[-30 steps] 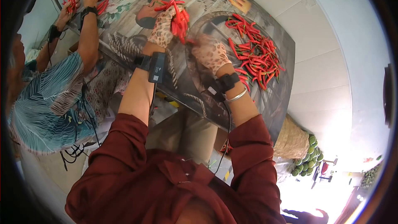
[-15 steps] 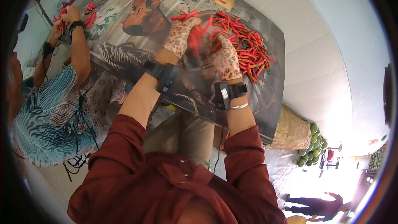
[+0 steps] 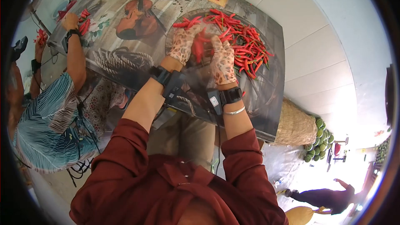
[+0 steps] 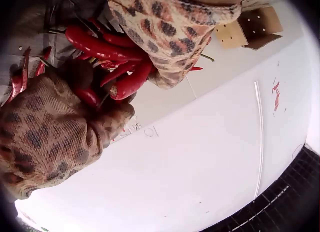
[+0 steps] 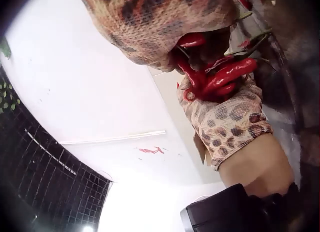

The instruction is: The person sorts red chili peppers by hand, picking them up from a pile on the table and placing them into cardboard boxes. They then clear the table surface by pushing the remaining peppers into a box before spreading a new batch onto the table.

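Both hands wear leopard-print gloves and meet over the printed tabletop in the head view. My left hand grips a bunch of red chillies, some poking out past its fingers. In the left wrist view glossy chillies with green stems stick out of this hand. Facing it, my right hand has curled fingers and thumb at the bunch. In the right wrist view a red chilli shows inside the right hand's curl. Just right of and behind the hands spreads a large pile of red chillies.
A person in a teal patterned shirt sits at the left, one hand near small groups of chillies. The table meets a white wall on the right. Beyond its near right corner stand a woven sack and watermelons.
My left hand has carried its chilli bunch right, closer to the pile. My right hand, earlier apart and blurred, has come up to the bunch. The other person's hands have moved apart.
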Motion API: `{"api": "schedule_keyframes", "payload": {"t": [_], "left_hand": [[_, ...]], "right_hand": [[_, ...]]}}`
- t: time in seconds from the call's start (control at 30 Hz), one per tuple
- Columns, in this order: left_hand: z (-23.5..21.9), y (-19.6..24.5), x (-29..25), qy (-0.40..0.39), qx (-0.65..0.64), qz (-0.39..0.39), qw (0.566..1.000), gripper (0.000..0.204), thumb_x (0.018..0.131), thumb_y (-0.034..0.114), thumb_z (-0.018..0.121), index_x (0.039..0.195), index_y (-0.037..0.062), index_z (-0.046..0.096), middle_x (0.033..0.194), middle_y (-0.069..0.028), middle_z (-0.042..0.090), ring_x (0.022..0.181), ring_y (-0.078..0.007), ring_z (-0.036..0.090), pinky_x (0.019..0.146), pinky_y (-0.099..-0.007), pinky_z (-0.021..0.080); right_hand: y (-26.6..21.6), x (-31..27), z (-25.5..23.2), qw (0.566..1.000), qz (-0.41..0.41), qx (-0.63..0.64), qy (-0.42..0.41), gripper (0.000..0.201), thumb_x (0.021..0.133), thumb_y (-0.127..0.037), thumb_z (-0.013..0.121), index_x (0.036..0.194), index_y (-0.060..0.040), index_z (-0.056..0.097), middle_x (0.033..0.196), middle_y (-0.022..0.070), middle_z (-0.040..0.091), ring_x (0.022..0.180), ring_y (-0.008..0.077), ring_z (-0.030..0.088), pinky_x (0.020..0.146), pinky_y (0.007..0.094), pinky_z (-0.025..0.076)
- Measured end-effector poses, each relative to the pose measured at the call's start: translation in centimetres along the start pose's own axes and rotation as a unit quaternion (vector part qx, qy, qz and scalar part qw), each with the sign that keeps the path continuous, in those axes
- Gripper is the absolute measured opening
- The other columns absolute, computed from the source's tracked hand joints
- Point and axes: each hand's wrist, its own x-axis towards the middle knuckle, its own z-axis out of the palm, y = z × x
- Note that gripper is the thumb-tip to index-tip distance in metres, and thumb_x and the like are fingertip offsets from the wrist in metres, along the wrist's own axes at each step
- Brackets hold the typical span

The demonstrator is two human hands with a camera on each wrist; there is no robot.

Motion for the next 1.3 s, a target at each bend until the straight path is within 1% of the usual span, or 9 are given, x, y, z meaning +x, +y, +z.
{"api": "schedule_keyframes", "payload": {"t": [0.37, 0.47, 0.53, 0.67, 0.7, 0.77, 0.87, 1.07, 1.3], "left_hand": [[-0.3, 1.0, -1.0, 0.019, 0.049, -0.012, 0.999, 0.035, 0.084, -0.003, 0.049, 0.118, 0.0034, 0.059, 0.112, -0.0124, 0.063, 0.097, -0.0239, 0.063, 0.080, -0.0310, 0.051], [-1.0, -0.5, -0.1, 0.045, 0.300, 0.278, 0.912, 0.035, 0.083, 0.000, 0.052, 0.117, 0.0024, 0.059, 0.115, -0.0130, 0.062, 0.101, -0.0246, 0.062, 0.083, -0.0314, 0.050], [-1.0, 1.0, 0.3, 0.064, -0.273, -0.200, 0.939, 0.034, 0.085, 0.007, 0.055, 0.118, 0.0020, 0.058, 0.118, -0.0116, 0.061, 0.104, -0.0248, 0.061, 0.087, -0.0317, 0.049], [-1.8, 1.1, -0.9, -0.046, 0.275, 0.158, 0.947, 0.031, 0.093, 0.016, 0.048, 0.120, 0.0030, 0.057, 0.117, -0.0090, 0.061, 0.105, -0.0214, 0.059, 0.087, -0.0316, 0.049], [-1.3, 1.3, -1.1, -0.047, 0.274, 0.158, 0.947, 0.031, 0.093, 0.016, 0.048, 0.120, 0.0030, 0.057, 0.117, -0.0090, 0.061, 0.105, -0.0214, 0.059, 0.087, -0.0315, 0.049], [0.3, 1.7, -1.4, -0.063, -0.090, -0.008, 0.994, 0.031, 0.093, 0.015, 0.048, 0.120, 0.0022, 0.056, 0.116, -0.0098, 0.061, 0.104, -0.0217, 0.060, 0.087, -0.0322, 0.049], [0.8, -0.1, -1.1, -0.091, -0.031, 0.112, 0.989, 0.030, 0.093, 0.016, 0.052, 0.118, 0.0017, 0.058, 0.111, -0.0091, 0.064, 0.097, -0.0197, 0.062, 0.084, -0.0309, 0.050], [1.2, 2.0, -0.7, -0.016, -0.255, -0.201, 0.946, 0.025, 0.092, 0.018, 0.057, 0.110, 0.0026, 0.064, 0.100, -0.0071, 0.066, 0.087, -0.0126, 0.063, 0.076, -0.0272, 0.051], [0.8, 1.1, -1.3, -0.055, 0.201, 0.013, 0.978, 0.037, 0.095, 0.011, 0.043, 0.131, 0.0073, 0.051, 0.124, -0.0151, 0.057, 0.110, -0.0225, 0.057, 0.093, -0.0330, 0.044]], "right_hand": [[-0.6, -0.6, -1.0, 0.991, 0.006, -0.125, -0.036, 0.039, 0.083, -0.007, 0.057, 0.121, -0.0022, 0.054, 0.105, 0.0194, 0.058, 0.093, 0.0347, 0.057, 0.077, 0.0386, 0.048], [-2.3, 0.0, -2.1, 0.923, 0.302, 0.235, -0.032, 0.058, 0.073, 0.003, 0.058, 0.129, -0.0023, 0.046, 0.114, 0.0228, 0.057, 0.106, 0.0411, 0.053, 0.091, 0.0423, 0.044], [0.7, -1.0, -1.5, 0.968, -0.008, -0.248, 0.044, 0.057, 0.074, 0.002, 0.059, 0.129, -0.0014, 0.047, 0.113, 0.0225, 0.058, 0.105, 0.0390, 0.054, 0.090, 0.0408, 0.045], [1.0, 0.3, -3.9, 0.988, 0.110, -0.111, -0.003, 0.058, 0.074, 0.005, 0.056, 0.130, -0.0010, 0.046, 0.110, 0.0197, 0.059, 0.102, 0.0371, 0.055, 0.090, 0.0411, 0.044], [1.3, 1.2, -2.9, 0.930, 0.260, 0.249, 0.076, 0.057, 0.072, 0.006, 0.054, 0.129, -0.0003, 0.047, 0.113, 0.0212, 0.058, 0.102, 0.0375, 0.055, 0.090, 0.0413, 0.044], [1.1, 1.4, -3.0, 0.990, 0.133, 0.009, 0.049, 0.055, 0.074, 0.006, 0.053, 0.129, -0.0003, 0.048, 0.114, 0.0209, 0.058, 0.101, 0.0365, 0.056, 0.090, 0.0405, 0.045], [2.2, 1.4, -1.4, 0.967, -0.037, -0.253, 0.024, 0.046, 0.081, 0.003, 0.048, 0.127, 0.0000, 0.050, 0.117, 0.0217, 0.056, 0.105, 0.0358, 0.056, 0.091, 0.0397, 0.046], [-0.5, 0.8, -0.6, 0.997, 0.063, 0.045, -0.030, 0.035, 0.090, 0.000, 0.046, 0.123, -0.0017, 0.055, 0.118, 0.0206, 0.055, 0.107, 0.0295, 0.056, 0.088, 0.0331, 0.046], [-1.2, 0.8, 1.1, 0.928, 0.116, 0.353, -0.007, 0.029, 0.094, -0.012, 0.050, 0.120, -0.0009, 0.057, 0.115, 0.0171, 0.059, 0.105, 0.0246, 0.058, 0.088, 0.0328, 0.045]]}}
